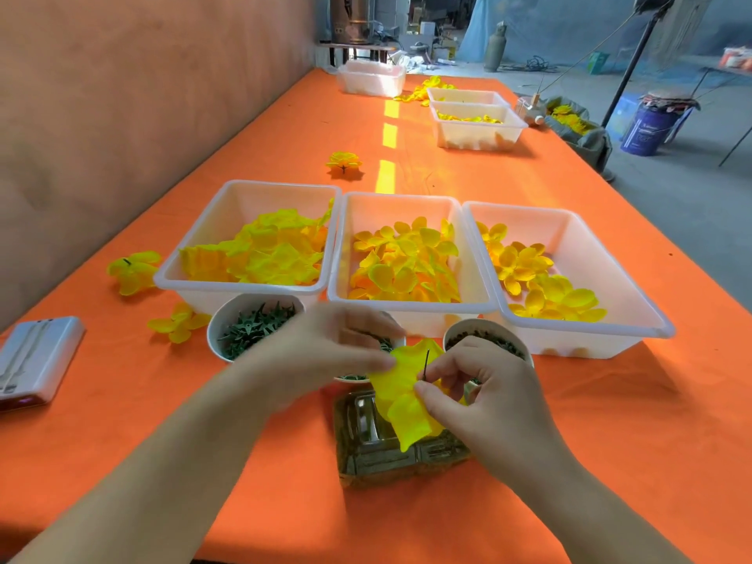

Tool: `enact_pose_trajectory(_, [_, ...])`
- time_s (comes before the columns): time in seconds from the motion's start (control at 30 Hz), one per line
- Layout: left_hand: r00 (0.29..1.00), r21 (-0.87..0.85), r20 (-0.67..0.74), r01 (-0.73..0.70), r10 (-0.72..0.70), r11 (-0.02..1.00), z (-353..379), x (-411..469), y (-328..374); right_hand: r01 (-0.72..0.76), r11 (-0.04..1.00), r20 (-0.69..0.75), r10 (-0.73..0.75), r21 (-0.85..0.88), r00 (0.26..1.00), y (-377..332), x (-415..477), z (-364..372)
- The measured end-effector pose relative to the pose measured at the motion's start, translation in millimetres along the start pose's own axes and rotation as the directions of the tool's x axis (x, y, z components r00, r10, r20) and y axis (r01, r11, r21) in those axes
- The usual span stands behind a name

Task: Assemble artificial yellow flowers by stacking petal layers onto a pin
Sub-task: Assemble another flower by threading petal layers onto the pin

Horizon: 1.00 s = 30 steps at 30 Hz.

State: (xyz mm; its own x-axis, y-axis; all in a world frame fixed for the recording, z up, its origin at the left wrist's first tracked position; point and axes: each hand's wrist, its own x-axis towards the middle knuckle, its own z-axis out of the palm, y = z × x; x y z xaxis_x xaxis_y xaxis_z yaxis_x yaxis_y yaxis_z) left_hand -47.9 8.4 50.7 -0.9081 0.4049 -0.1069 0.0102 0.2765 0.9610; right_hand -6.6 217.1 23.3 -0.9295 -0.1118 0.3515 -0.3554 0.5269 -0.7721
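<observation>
Over the orange worktop (569, 462), just in front of the middle tray (407, 309), the risk seems to be lying with the left hand (325, 352): a sideways tug could be tearing the yellow petal layer (401, 405) at its hole or dragging it off the pin (426, 363). That hand is reaching in blurred, touching the layer's edge, and its grip is impossible to tell. The right hand (488, 405) is curling inward, fingers (445, 370) clamped on the pin beneath its poking tip.

Crumpled yellow petal layer (401, 394), pierced by near-upright dark pin (426, 363)
</observation>
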Motion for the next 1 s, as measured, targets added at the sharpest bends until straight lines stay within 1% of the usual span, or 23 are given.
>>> enact_pose_trajectory(0.03, [0.994,0.050,-0.108,-0.014,0.019,0.999,-15,9,2,-0.006,1.000,0.005,0.006,0.008,1.000,1,0,0])
enact_pose_trajectory(0.07, [0.960,0.171,-0.272,-0.016,0.063,0.985,-33,21,2,-0.012,1.000,0.010,0.011,0.013,1.000,2,0,0])
enact_pose_trajectory(0.1, [0.888,0.341,-0.438,0.024,0.137,0.940,-52,35,0,-0.016,1.000,0.015,0.016,0.014,1.000,2,0,0])
enact_pose_trajectory(0.13, [0.800,0.484,-0.558,0.100,0.219,0.869,-72,49,-4,-0.019,1.000,0.019,0.019,0.012,1.000,3,0,-1])
enact_pose_trajectory(0.17, [0.734,0.567,-0.624,0.191,0.267,0.802,-91,63,-9,-0.019,1.000,0.023,0.019,0.011,1.000,2,0,-1])
enact_pose_trajectory(0.2, [0.714,0.601,-0.652,0.279,0.257,0.749,-108,77,-14,-0.017,1.000,0.025,0.017,0.011,1.000,2,0,-1])
enact_pose_trajectory(0.23, [0.732,0.615,-0.654,0.370,0.189,0.696,-123,90,-21,-0.016,1.000,0.028,0.015,0.010,1.000,2,1,-1])
enact_pose_trajectory(0.3, [0.797,0.663,-0.603,0.515,-0.019,0.543,-140,108,-33,-0.019,1.000,0.034,0.019,0.010,0.999,1,2,-2])
enact_pose_trajectory(0.33, [0.814,0.689,-0.572,0.544,-0.103,0.478,-144,114,-38,-0.020,1.000,0.037,0.020,0.012,0.999,2,2,-3])
enact_pose_trajectory(0.37, [0.820,0.706,-0.551,0.558,-0.156,0.437,-146,118,-42,-0.019,1.000,0.038,0.019,0.014,0.999,2,2,-3])
enact_pose_trajectory(0.4, [0.821,0.713,-0.543,0.563,-0.178,0.418,-146,121,-47,-0.020,1.000,0.039,0.019,0.015,0.999,1,3,-3])
enact_pose_trajectory(0.47, [0.815,0.707,-0.556,0.567,-0.164,0.423,-145,123,-53,-0.027,1.000,0.042,0.026,0.014,0.999,0,3,-4])
enact_pose_trajectory(0.57, [0.808,0.669,-0.583,0.534,-0.081,0.517,-142,128,-57,-0.031,1.000,0.059,0.030,0.006,0.998,2,4,-4])
enact_pose_trajectory(0.6, [0.813,0.672,-0.579,0.513,-0.053,0.533,-140,130,-56,-0.032,0.999,0.062,0.032,0.002,0.998,3,5,-4])
enact_pose_trajectory(0.7, [0.819,0.695,-0.574,0.482,0.008,0.533,-135,131,-52,-0.030,1.000,0.064,0.029,0.001,0.998,3,6,-4])
enact_pose_trajectory(0.77, [0.805,0.683,-0.593,0.484,0.027,0.547,-135,129,-48,-0.022,1.000,0.063,0.022,0.002,0.998,3,6,-4])
enact_pose_trajectory(0.87, [0.780,0.675,-0.624,0.505,0.052,0.538,-135,123,-42,-0.013,1.000,0.058,0.012,0.009,0.998,3,6,-4])
enact_pose_trajectory(0.93, [0.754,0.680,-0.644,0.486,0.130,0.549,-134,116,-36,-0.004,1.000,0.048,0.004,0.004,0.999,2,6,-4])
enact_pose_trajectory(0.97, [0.734,0.684,-0.648,0.446,0.202,0.577,-134,112,-32,-0.001,1.000,0.043,0.001,0.002,0.999,2,6,-4])
enact_pose_trajectory(1.0, [0.697,0.677,-0.661,0.392,0.279,0.623,-133,107,-26,-0.001,1.000,0.039,0.001,0.005,0.999,2,6,-4])
